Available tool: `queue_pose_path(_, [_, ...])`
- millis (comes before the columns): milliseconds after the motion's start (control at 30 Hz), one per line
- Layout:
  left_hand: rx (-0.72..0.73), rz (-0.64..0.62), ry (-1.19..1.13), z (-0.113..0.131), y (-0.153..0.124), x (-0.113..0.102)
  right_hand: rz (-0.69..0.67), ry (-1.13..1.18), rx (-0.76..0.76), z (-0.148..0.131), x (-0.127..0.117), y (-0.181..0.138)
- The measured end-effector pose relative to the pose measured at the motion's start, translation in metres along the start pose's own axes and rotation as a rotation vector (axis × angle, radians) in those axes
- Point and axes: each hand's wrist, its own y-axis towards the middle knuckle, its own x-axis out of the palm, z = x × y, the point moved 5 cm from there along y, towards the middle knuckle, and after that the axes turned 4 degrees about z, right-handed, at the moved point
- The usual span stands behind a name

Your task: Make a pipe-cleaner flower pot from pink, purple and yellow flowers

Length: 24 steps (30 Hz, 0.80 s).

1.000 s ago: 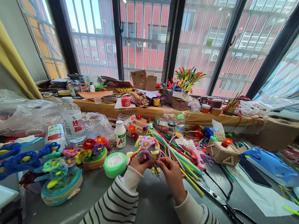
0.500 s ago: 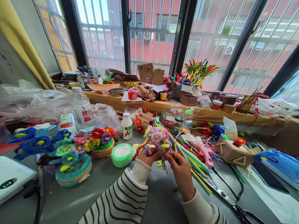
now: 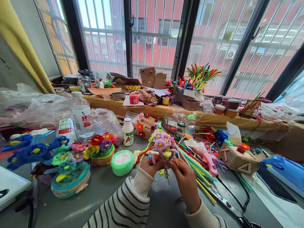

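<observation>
A small bouquet of pipe-cleaner flowers (image 3: pixel 162 142), mostly lilac with some yellow and pink, stands upright between my hands over the grey table. My left hand (image 3: pixel 152 165) is closed round its stems from the left, just below the blooms. From the right, my right hand (image 3: pixel 183 171) pinches at the stems, with a thin yellowish strand rising by its fingertips. The bare stem ends poke out below my fingers. What exactly the right fingertips grip is partly hidden. Behind the bouquet lie loose pipe cleaners (image 3: pixel 197 167) in yellow, green and blue.
Left of my hands stand a green round tub (image 3: pixel 122 162), a white bottle (image 3: pixel 128 131) and finished flower pots (image 3: pixel 71 180). To the right are a pink glue gun (image 3: pixel 209 161), large scissors (image 3: pixel 225 202), a twine-wrapped box (image 3: pixel 238 160) and a phone (image 3: pixel 276 186).
My view has shifted slightly, so the table things sit a little lower. Both hands stay at the bouquet; the right fingers have drawn slightly closer to the stems.
</observation>
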Motion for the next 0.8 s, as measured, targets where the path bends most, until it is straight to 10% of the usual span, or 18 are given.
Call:
queue_pose_path(467, [0.051, -0.047, 0.031, 0.001, 0.000, 0.003, 0.013, -0.037, -0.054, -0.005, -0.002, -0.002])
queue_pose_path(800, [0.337, 0.023, 0.314, 0.005, 0.003, -0.007, 0.048, 0.066, 0.109, 0.016, 0.001, -0.003])
